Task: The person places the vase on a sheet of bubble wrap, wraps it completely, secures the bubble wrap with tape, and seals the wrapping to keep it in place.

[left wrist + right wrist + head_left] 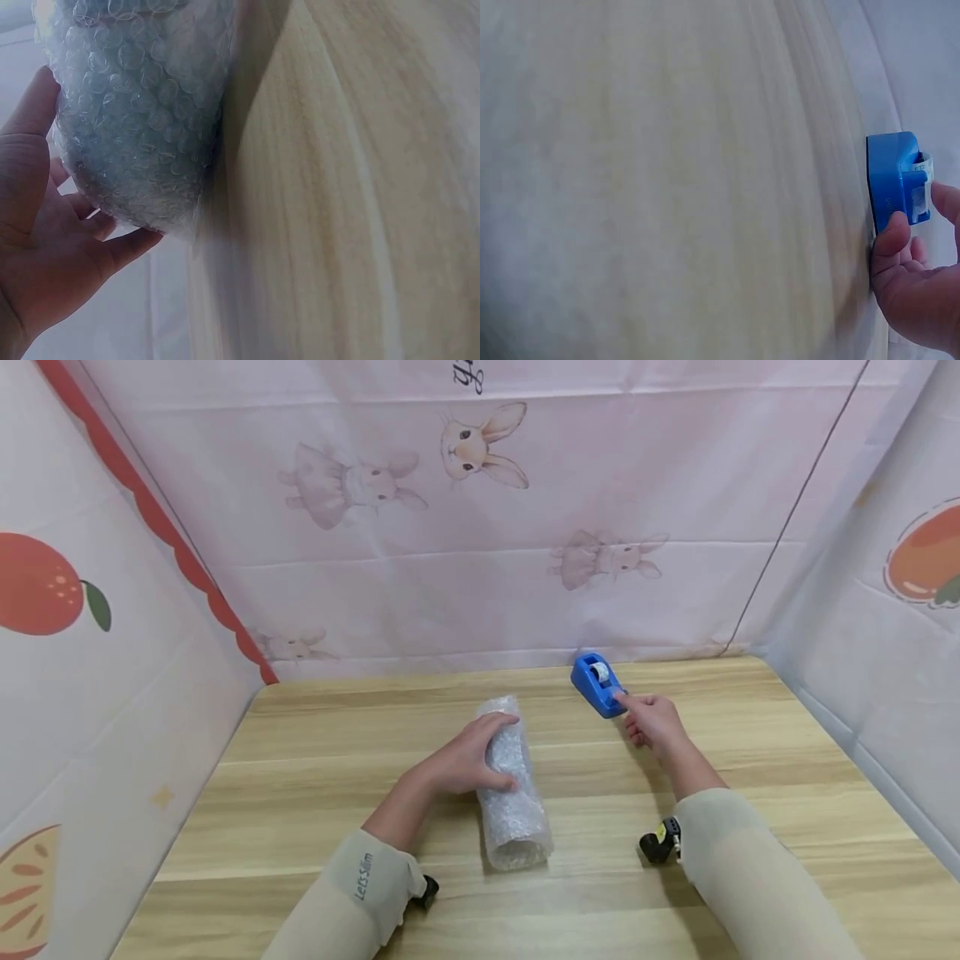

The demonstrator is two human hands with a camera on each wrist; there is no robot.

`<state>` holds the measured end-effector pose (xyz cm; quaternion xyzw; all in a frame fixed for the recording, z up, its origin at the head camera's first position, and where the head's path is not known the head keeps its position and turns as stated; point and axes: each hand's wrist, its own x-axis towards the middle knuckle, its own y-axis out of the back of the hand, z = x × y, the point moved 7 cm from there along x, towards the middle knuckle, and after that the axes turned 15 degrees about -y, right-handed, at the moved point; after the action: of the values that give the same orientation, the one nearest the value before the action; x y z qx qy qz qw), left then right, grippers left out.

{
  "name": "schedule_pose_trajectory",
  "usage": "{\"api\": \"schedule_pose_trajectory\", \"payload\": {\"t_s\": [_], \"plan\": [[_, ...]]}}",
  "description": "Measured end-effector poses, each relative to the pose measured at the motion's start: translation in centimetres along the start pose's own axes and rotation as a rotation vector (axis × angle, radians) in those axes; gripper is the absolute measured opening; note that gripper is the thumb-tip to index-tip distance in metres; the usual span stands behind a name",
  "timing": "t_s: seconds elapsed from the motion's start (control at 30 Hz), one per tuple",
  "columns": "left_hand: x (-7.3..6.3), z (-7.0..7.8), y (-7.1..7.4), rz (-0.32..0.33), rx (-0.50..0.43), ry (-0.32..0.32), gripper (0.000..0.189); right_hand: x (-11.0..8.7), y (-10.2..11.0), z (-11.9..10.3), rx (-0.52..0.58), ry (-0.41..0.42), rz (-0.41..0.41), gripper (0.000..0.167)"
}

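Observation:
A cylinder wrapped in clear bubble wrap (513,814) lies lengthwise on the table. My left hand (474,756) holds it from its left side, thumb nearer me and fingers over the far part. The left wrist view shows the bubble wrap (142,112) close up beside that hand (56,232). At the back, my right hand (654,722) is at the front end of a blue tape dispenser (592,685). In the right wrist view its thumb and forefinger lie about the front of the dispenser (889,172), by the tape; whether they pinch the tape is unclear.
The wood-grain table (300,827) meets a pink rabbit-print backdrop (480,593) just behind the dispenser. White fruit-print sheets stand along the left and right sides. Small black devices (660,841) sit at both sleeve cuffs.

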<state>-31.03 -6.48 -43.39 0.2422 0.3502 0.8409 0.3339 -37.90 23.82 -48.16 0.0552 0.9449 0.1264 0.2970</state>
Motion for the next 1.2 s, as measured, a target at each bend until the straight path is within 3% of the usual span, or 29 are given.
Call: {"api": "schedule_pose_trajectory", "payload": {"t_s": [0.33,0.6,0.8,1.03,1.2], "plan": [[-0.1,0.1,0.0,0.005,0.003,-0.005,0.092,0.0,0.0,0.3,0.0,-0.037,0.007,0.068],[-0.3,0.3,0.1,0.012,0.002,-0.004,0.092,0.0,-0.7,-0.4,0.066,-0.005,-0.053,0.047],[-0.3,0.1,-0.1,0.003,-0.012,0.028,0.092,0.3,-0.6,-0.5,0.14,0.018,-0.043,0.028],[-0.4,0.1,-0.3,0.005,-0.015,0.037,0.093,0.2,-0.6,-0.6,0.156,0.002,-0.069,0.021],[-0.4,0.2,-0.1,0.011,-0.011,0.031,0.094,0.2,-0.9,-1.0,0.183,0.009,-0.149,0.016]]}}
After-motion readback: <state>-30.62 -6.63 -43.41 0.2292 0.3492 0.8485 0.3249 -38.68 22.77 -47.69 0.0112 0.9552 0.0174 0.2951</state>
